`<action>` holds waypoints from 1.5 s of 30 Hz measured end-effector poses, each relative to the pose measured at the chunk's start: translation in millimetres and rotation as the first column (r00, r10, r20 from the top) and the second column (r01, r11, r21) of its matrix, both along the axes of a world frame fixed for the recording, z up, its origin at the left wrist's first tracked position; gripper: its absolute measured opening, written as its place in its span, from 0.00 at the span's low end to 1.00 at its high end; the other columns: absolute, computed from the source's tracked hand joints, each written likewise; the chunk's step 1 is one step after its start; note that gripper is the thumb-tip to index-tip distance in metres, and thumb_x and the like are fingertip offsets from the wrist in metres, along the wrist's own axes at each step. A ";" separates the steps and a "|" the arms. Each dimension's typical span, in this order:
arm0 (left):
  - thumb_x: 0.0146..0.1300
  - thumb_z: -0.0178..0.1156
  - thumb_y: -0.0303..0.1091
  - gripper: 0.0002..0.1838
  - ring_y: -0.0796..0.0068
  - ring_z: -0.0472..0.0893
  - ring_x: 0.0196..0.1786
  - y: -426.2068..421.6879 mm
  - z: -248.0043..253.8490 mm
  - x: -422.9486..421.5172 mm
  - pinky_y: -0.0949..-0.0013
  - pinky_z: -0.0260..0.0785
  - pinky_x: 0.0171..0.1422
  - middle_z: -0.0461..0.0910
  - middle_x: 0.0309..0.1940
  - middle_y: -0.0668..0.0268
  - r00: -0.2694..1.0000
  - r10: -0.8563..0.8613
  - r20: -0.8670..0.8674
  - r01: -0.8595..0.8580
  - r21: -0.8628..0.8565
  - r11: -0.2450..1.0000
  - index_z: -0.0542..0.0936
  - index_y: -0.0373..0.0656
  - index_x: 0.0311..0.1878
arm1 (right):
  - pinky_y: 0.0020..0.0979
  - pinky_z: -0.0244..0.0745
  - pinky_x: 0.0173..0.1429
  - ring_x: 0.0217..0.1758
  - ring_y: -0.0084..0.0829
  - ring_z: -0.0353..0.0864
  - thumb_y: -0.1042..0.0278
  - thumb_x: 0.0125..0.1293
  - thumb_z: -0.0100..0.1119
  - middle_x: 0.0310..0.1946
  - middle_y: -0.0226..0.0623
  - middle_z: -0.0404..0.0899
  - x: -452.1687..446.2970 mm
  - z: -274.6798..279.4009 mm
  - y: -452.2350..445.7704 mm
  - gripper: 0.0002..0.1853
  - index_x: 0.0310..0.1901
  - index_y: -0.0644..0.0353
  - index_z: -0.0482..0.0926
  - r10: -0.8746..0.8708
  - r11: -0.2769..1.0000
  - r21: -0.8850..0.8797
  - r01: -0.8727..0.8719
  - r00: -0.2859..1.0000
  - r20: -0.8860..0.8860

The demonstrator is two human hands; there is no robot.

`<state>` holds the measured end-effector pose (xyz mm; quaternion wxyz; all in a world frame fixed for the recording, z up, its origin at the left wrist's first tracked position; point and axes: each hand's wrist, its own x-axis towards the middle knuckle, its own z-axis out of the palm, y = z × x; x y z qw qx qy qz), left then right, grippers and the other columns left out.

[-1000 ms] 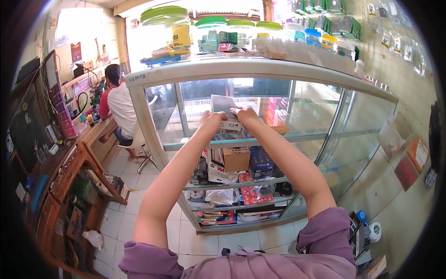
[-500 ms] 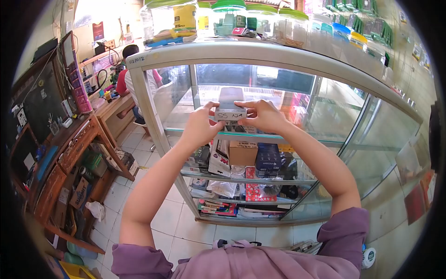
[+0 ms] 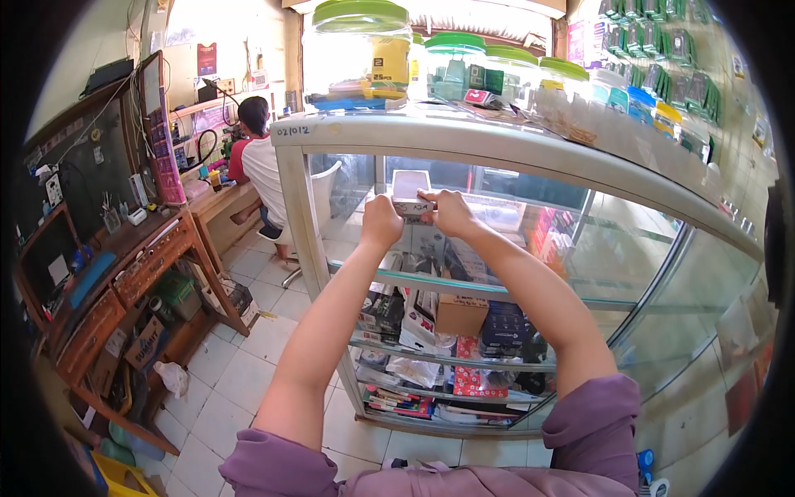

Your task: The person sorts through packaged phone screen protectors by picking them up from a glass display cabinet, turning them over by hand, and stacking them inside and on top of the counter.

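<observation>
Since the earlier frame, the left hand point(image 3: 383, 222) and right hand point(image 3: 452, 214) have shifted leftward inside the cabinet point(image 3: 464, 142) and farther from its front, taking the small box point(image 3: 411, 182) with them; the view has swung as well.

Farthest left stands a wooden desk point(image 3: 157, 261) with drawers. Beyond it, a person point(image 3: 265, 166) in a white shirt with red sleeves sits with their back turned. Next comes the left post point(image 3: 309, 215) of the cabinet. The left hand is curled around the left end of the small box, gripping it. That box is between the hands above the glass shelf point(image 3: 414, 277), its marked face toward the wearer; whether it touches the glass cannot be told. The right hand grips the opposite end. Lower down, a cardboard box point(image 3: 461, 317) stands beside dark blue boxes point(image 3: 505, 327). Green packets point(image 3: 649, 41) hang at the upper right.

As a judgement, drifting left could knock the left hand against the post. The small box could tip or drop if one hand loosens before the other, since it seems held only at its ends. Lowering the right forearm point(image 3: 522, 277) could bump the shelf's edge.
</observation>
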<state>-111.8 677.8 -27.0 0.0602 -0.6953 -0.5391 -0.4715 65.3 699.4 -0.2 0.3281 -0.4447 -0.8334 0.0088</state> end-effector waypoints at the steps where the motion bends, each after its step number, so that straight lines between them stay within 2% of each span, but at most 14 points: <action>1: 0.53 0.64 0.25 0.16 0.42 0.80 0.47 5.3 0.7 -1.2 0.50 0.70 0.58 0.84 0.35 0.45 1.000 0.000 -0.001 0.000 -0.001 1.000 0.84 0.34 0.48 | 0.42 0.78 0.53 0.48 0.50 0.84 0.71 0.57 0.70 0.44 0.53 0.84 -4.3 -2.3 7.0 0.28 0.62 0.51 0.79 0.041 0.997 0.070 -0.041 0.999 -0.007; 5: 0.57 0.65 0.29 0.27 0.39 0.75 0.57 22.8 -0.3 5.1 0.55 0.65 0.67 0.83 0.44 0.43 0.992 0.115 0.058 -0.105 -0.156 0.982 0.75 0.29 0.60 | 0.43 0.77 0.54 0.49 0.50 0.84 0.73 0.59 0.67 0.46 0.52 0.83 -20.1 5.3 19.3 0.31 0.66 0.50 0.74 -0.046 0.997 -0.064 0.051 0.995 0.086; 7: 0.58 0.65 0.30 0.32 0.38 0.72 0.61 23.0 -1.4 6.5 0.57 0.63 0.69 0.81 0.48 0.40 0.975 0.179 0.129 -0.153 -0.193 0.969 0.70 0.27 0.65 | 0.38 0.81 0.51 0.47 0.41 0.86 0.79 0.58 0.60 0.41 0.42 0.87 -27.2 2.2 32.7 0.34 0.69 0.55 0.69 -0.095 0.993 0.090 0.076 0.968 0.233; 9: 0.57 0.64 0.25 0.42 0.34 0.73 0.62 18.8 -0.1 4.2 0.59 0.69 0.67 0.58 0.60 0.17 0.958 0.104 0.267 -0.041 -0.230 0.972 0.55 0.22 0.72 | 0.38 0.81 0.51 0.47 0.40 0.86 0.80 0.58 0.59 0.40 0.40 0.87 -32.6 1.5 33.9 0.34 0.69 0.56 0.68 -0.106 0.994 0.050 0.097 0.966 0.235; 12: 0.58 0.65 0.27 0.43 0.31 0.73 0.61 9.9 1.5 1.9 0.60 0.70 0.66 0.56 0.61 0.19 0.938 0.071 0.339 0.004 -0.215 0.977 0.52 0.19 0.71 | 0.39 0.81 0.51 0.46 0.40 0.87 0.78 0.58 0.58 0.40 0.40 0.87 -35.8 5.4 25.9 0.34 0.70 0.58 0.67 -0.099 0.994 -0.032 0.109 0.968 0.231; 14: 0.58 0.65 0.27 0.44 0.32 0.70 0.63 8.3 6.0 -1.2 0.59 0.68 0.67 0.55 0.61 0.19 0.945 0.053 0.324 0.037 -0.266 0.963 0.52 0.18 0.70 | 0.41 0.81 0.52 0.47 0.42 0.86 0.76 0.58 0.61 0.40 0.42 0.87 -39.2 0.4 30.8 0.34 0.69 0.59 0.67 -0.074 0.997 -0.017 0.076 0.989 0.130; 18: 0.56 0.66 0.30 0.46 0.33 0.62 0.68 4.2 8.6 -2.0 0.58 0.61 0.73 0.53 0.62 0.20 0.950 0.051 0.308 0.045 -0.299 0.953 0.51 0.13 0.67 | 0.43 0.81 0.51 0.47 0.46 0.86 0.72 0.60 0.62 0.39 0.48 0.86 -48.2 -12.1 45.0 0.33 0.69 0.61 0.68 -0.062 0.995 0.091 0.051 0.990 0.126; 23: 0.57 0.68 0.37 0.49 0.33 0.66 0.66 15.1 -4.8 2.9 0.57 0.63 0.72 0.55 0.63 0.26 0.947 0.066 0.314 -0.002 -0.199 0.980 0.50 0.15 0.69 | 0.48 0.79 0.49 0.44 0.53 0.85 0.66 0.66 0.60 0.38 0.57 0.84 -55.4 -19.4 41.0 0.31 0.70 0.59 0.65 -0.087 0.995 0.051 0.083 0.993 0.083; 28: 0.56 0.68 0.40 0.50 0.34 0.64 0.67 19.2 -7.7 1.7 0.57 0.61 0.73 0.58 0.63 0.27 0.977 0.120 0.179 -0.086 -0.186 0.979 0.50 0.14 0.68 | 0.48 0.79 0.50 0.45 0.52 0.85 0.68 0.66 0.58 0.37 0.56 0.84 -53.6 -19.5 40.7 0.31 0.71 0.58 0.63 -0.053 0.997 0.057 0.045 0.989 0.140; 30: 0.53 0.69 0.42 0.51 0.37 0.64 0.68 13.0 -3.2 0.9 0.58 0.62 0.73 0.60 0.62 0.28 0.943 0.056 0.329 0.021 -0.228 0.974 0.51 0.15 0.67 | 0.47 0.79 0.50 0.45 0.52 0.85 0.68 0.66 0.58 0.37 0.55 0.84 -51.5 -19.4 42.5 0.32 0.71 0.58 0.62 -0.031 0.998 0.056 0.023 0.988 0.150; 32: 0.51 0.69 0.42 0.53 0.38 0.64 0.68 4.4 5.3 0.1 0.58 0.61 0.73 0.60 0.63 0.29 0.936 0.064 0.345 0.033 -0.267 0.963 0.50 0.16 0.67 | 0.47 0.79 0.50 0.46 0.51 0.85 0.69 0.66 0.58 0.39 0.53 0.85 -48.7 -22.1 41.9 0.32 0.71 0.55 0.62 0.047 0.998 0.044 -0.051 0.995 0.087; 36: 0.48 0.71 0.43 0.57 0.39 0.65 0.69 2.0 6.9 -2.0 0.59 0.61 0.73 0.58 0.65 0.30 0.945 0.071 0.319 0.033 -0.311 0.950 0.48 0.18 0.70 | 0.47 0.79 0.51 0.46 0.52 0.85 0.70 0.67 0.57 0.40 0.53 0.85 -50.9 -16.1 33.5 0.32 0.72 0.52 0.61 -0.019 1.000 -0.009 0.020 0.994 0.112; 43: 0.46 0.72 0.44 0.62 0.38 0.64 0.71 0.9 7.1 -3.2 0.61 0.61 0.74 0.55 0.68 0.30 0.939 0.094 0.330 0.023 -0.333 0.943 0.43 0.19 0.72 | 0.50 0.77 0.52 0.46 0.56 0.84 0.67 0.69 0.57 0.40 0.58 0.84 -51.7 -16.5 37.9 0.39 0.76 0.51 0.48 -0.016 0.998 -0.052 0.021 0.995 0.094; 45: 0.47 0.69 0.37 0.59 0.37 0.67 0.67 -1.9 7.3 -1.9 0.61 0.63 0.73 0.53 0.66 0.30 0.940 0.069 0.335 0.040 -0.308 0.951 0.41 0.16 0.71 | 0.50 0.77 0.52 0.45 0.58 0.83 0.66 0.68 0.58 0.40 0.59 0.83 -50.1 -16.3 37.1 0.42 0.77 0.52 0.43 -0.044 0.996 -0.072 0.051 0.995 0.094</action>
